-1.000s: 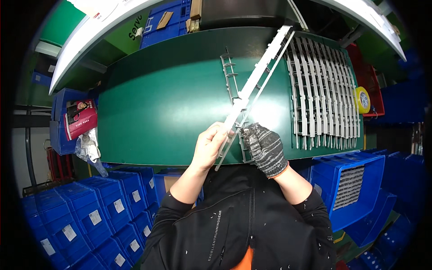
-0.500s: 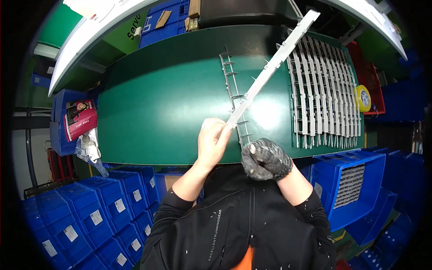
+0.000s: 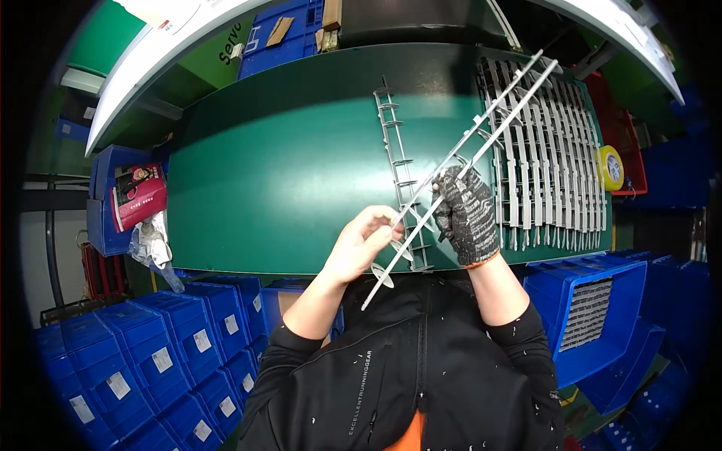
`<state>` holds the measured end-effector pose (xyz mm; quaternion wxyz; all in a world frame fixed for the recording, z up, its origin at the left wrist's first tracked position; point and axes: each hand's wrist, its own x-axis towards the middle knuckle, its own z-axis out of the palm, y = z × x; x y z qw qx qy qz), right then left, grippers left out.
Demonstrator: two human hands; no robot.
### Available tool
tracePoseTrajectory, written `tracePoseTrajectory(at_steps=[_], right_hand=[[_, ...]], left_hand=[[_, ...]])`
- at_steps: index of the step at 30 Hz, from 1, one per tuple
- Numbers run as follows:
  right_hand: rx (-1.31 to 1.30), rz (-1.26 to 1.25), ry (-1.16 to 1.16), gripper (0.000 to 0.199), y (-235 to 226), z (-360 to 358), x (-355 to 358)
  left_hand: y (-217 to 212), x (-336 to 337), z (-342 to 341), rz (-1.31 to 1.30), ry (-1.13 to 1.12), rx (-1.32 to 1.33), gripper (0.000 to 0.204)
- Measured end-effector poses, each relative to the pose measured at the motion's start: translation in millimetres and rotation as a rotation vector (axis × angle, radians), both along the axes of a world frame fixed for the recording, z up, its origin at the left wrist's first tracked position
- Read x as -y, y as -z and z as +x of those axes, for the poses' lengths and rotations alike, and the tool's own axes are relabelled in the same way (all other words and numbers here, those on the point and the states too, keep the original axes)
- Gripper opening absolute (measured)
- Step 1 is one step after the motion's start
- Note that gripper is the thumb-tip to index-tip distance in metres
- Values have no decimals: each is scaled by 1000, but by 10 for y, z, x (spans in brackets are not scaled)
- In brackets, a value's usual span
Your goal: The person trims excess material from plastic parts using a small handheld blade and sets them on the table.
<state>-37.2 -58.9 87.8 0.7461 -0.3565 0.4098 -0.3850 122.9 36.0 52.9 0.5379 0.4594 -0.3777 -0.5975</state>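
Note:
A long grey ladder-like strip (image 3: 514,115), two thin rails joined by short curved cross pieces, is held up at a slant over the table. My bare left hand (image 3: 361,244) pinches it near its lower end, thumb and fingers closed round one rail. Higher up, my right hand (image 3: 470,218) in a dark patterned glove has its fingers curled about the rails near the middle. Behind the held strip, a second strip (image 3: 386,139) of the same kind lies on the green table (image 3: 278,165). Part of it is hidden by the held one.
Many similar strips (image 3: 549,165) lie side by side on the table's right, by a yellow tape roll (image 3: 611,167) and a red bin (image 3: 635,150). Blue crates (image 3: 173,323) stack at lower left; a blue crate (image 3: 628,301) stands at right. A dark red package (image 3: 143,199) sits at left.
The held strip has turned from its flat face to show both rails, and its lower end now reaches closer to me. My right hand has moved up and forward onto it.

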Motion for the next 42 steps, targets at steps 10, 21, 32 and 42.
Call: tracePoseTrajectory(at_steps=[10,21,32,42], right_hand=[[-512,-645,-187,21,-44,73,122],[-681,-976,-572,15,119,118,-299],[-1291,-773,-618,35,889,215,-2],[-1492,-951,-649,32,1043,267,44]], left_hand=[[-247,-80,76,225,-98,-75,34],[-121,-83,141,291,-234,-228,44],[803,-305,554,303,-334,-346,43],[1198,-402,683,478,-161,112,35]])
